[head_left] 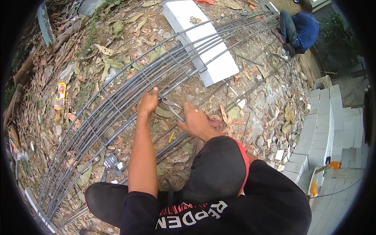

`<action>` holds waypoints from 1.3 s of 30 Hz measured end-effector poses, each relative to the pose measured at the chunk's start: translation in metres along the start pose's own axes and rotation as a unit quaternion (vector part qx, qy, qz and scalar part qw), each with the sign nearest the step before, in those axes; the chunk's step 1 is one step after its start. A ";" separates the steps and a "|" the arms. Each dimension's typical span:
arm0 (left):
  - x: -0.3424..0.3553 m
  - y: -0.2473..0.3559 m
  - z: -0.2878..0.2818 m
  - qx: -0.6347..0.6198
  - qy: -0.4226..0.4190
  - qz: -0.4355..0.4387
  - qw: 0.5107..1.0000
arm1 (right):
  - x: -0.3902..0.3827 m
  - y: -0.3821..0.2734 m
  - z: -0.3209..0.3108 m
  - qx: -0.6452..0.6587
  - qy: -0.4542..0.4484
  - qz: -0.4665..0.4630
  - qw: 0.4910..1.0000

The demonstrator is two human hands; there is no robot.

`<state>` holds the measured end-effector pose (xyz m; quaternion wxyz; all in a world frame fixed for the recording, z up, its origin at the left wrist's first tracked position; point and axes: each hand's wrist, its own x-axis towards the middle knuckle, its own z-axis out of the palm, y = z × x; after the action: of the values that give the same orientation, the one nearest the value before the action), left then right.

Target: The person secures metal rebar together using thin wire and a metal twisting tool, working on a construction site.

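Note:
A long cage of steel reinforcing bars [129,84] with square stirrups runs from the lower left to the upper right. At its near side, my left hand [148,102] is closed against the bars with the thumb up; its fingertips are partly hidden. My right hand [196,122] grips the handles of metal pincers [172,105]. Their jaws are at the near bar, just right of my left hand. Any tie wire there is too small to make out.
A white block [223,66] lies under the cage's far part. Another person [299,29] in blue squats at the cage's far end. Loose bars [172,145] lie close to my knees. Pale blocks [313,129] are stacked on the right. Dry leaves and rubble cover the ground.

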<state>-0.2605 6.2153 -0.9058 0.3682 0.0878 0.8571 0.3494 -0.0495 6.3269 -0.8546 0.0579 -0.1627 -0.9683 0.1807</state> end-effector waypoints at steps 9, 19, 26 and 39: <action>-0.001 0.006 0.012 0.010 0.027 0.000 1.000 | 0.012 0.027 0.005 0.557 -0.309 0.302 0.709; 0.009 -0.003 0.011 -0.011 0.006 0.019 1.000 | 0.001 0.016 -0.008 0.023 -0.047 0.065 0.997; 0.006 0.008 0.007 -0.021 -0.043 -0.026 0.999 | -0.002 0.039 0.016 0.338 -0.123 0.146 0.921; -0.001 0.008 0.001 -0.007 -0.033 -0.016 0.999 | -0.015 0.018 -0.003 0.014 0.023 0.036 0.999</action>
<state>-0.2599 6.2214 -0.9010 0.4026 0.0827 0.8432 0.3464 -0.0297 6.3389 -0.8592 0.0754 -0.2006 -0.9577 0.1922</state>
